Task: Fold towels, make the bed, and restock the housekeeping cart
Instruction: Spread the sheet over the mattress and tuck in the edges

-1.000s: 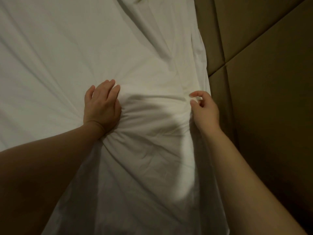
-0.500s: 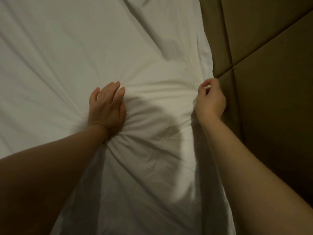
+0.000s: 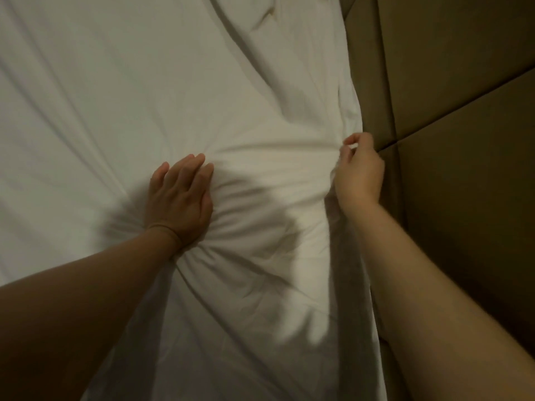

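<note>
A white bed sheet (image 3: 144, 96) covers nearly the whole view, creased and bunched between my hands. My left hand (image 3: 178, 198) lies flat on the sheet at centre left, fingers straight, pressing it down so folds radiate from under the palm. My right hand (image 3: 357, 172) is at the sheet's right edge, fingers curled, pinching the hem where it meets the padded panel. The stretch of sheet between both hands is pulled into horizontal wrinkles.
A brown padded headboard panel (image 3: 463, 140) with seams runs along the whole right side, tight against the sheet's edge. A dark shadow falls over the sheet below my hands.
My right hand has moved with the sheet's edge to the right, up against the padded panel. My left hand has stayed flat on the sheet, hardly shifting.
</note>
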Tool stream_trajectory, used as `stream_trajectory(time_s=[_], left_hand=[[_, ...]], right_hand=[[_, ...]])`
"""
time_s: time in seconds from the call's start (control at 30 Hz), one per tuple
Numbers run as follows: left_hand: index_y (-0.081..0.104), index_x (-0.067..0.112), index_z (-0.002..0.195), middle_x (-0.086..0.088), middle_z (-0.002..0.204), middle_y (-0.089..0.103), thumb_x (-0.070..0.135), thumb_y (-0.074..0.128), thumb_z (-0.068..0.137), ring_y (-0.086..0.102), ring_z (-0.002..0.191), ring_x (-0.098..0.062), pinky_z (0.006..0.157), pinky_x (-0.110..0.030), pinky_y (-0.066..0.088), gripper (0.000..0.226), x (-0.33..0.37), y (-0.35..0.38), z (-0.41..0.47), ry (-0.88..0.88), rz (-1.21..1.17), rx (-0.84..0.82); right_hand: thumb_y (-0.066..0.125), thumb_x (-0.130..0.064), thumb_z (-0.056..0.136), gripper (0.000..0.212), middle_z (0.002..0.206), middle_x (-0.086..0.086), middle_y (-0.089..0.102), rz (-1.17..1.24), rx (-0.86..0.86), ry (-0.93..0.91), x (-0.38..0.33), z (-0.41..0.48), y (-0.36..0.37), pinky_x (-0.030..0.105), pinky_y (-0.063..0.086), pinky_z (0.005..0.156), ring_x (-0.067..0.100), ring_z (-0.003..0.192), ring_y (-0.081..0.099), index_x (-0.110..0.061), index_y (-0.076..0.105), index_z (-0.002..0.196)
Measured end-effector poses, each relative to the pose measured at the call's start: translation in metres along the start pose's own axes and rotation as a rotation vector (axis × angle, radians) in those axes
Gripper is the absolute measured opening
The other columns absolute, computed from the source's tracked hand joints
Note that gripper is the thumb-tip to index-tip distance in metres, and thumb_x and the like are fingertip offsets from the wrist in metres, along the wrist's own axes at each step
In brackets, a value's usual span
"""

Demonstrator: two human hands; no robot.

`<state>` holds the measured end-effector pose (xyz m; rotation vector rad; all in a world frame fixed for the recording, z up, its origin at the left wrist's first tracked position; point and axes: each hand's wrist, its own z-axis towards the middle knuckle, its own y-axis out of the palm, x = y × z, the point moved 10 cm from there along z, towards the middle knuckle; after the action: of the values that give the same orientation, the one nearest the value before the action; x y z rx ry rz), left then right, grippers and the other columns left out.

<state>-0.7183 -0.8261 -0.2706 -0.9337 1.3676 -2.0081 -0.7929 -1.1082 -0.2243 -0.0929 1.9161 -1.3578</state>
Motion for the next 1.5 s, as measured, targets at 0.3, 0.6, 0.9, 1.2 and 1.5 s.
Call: stream_trajectory(time_s=[0.3, 0.6, 0.9, 1.2, 1.5], left_hand=[[0.055, 0.009, 0.122, -0.014, 0.129, 0.057, 0.026, 0.039, 0.085, 0.042, 0.122, -0.026, 0.101, -0.040, 0.027, 0.044, 0.001, 0.002, 0.001, 0.005, 0.017, -0.017], [0.056, 0.009, 0.121, -0.015, 0.129, 0.058, 0.026, 0.039, 0.084, 0.041, 0.122, -0.025, 0.102, -0.039, 0.026, 0.044, 0.002, -0.003, 0.003, -0.001, 0.001, -0.030], [0.058, 0.013, 0.128, -0.010, 0.136, 0.054, 0.029, 0.036, 0.089, 0.052, 0.124, -0.027, 0.102, -0.041, 0.028, 0.048, 0.013, -0.010, 0.006, 0.054, 0.036, -0.131], [0.054, 0.014, 0.130, -0.008, 0.138, 0.052, 0.030, 0.034, 0.089, 0.046, 0.127, -0.025, 0.103, -0.044, 0.027, 0.049, 0.013, -0.006, 0.003, 0.035, 0.063, -0.147], [0.049, 0.015, 0.134, -0.011, 0.139, 0.051, 0.031, 0.035, 0.086, 0.041, 0.127, -0.026, 0.104, -0.041, 0.025, 0.052, 0.009, 0.009, -0.003, 0.051, 0.058, -0.114]], right_hand=[[0.049, -0.036, 0.097, 0.033, 0.115, 0.000, 0.056, 0.345, -0.190, 0.300, 0.003, 0.029, 0.027, 0.029, 0.044, 0.087, 0.016, 0.102, 0.052, -0.016, 0.053, 0.123], [0.046, -0.011, 0.096, 0.013, 0.072, -0.014, 0.048, 0.203, 0.147, 0.011, -0.017, 0.030, 0.005, 0.009, 0.035, 0.057, 0.008, 0.073, 0.051, -0.019, 0.054, 0.103], [0.045, -0.016, 0.098, 0.012, 0.086, -0.002, 0.054, -0.050, 0.187, 0.048, -0.013, 0.033, 0.000, 0.028, 0.034, 0.069, 0.018, 0.081, 0.051, -0.014, 0.048, 0.110], [0.057, -0.034, 0.090, 0.043, 0.111, 0.009, 0.059, 0.273, -0.176, 0.359, 0.020, 0.040, 0.030, 0.033, 0.045, 0.085, 0.028, 0.111, 0.056, -0.005, 0.056, 0.121], [0.070, -0.039, 0.084, 0.061, 0.126, 0.001, 0.058, 0.516, -0.388, 0.444, 0.020, 0.031, 0.047, 0.029, 0.043, 0.091, 0.019, 0.106, 0.055, -0.008, 0.051, 0.132]])
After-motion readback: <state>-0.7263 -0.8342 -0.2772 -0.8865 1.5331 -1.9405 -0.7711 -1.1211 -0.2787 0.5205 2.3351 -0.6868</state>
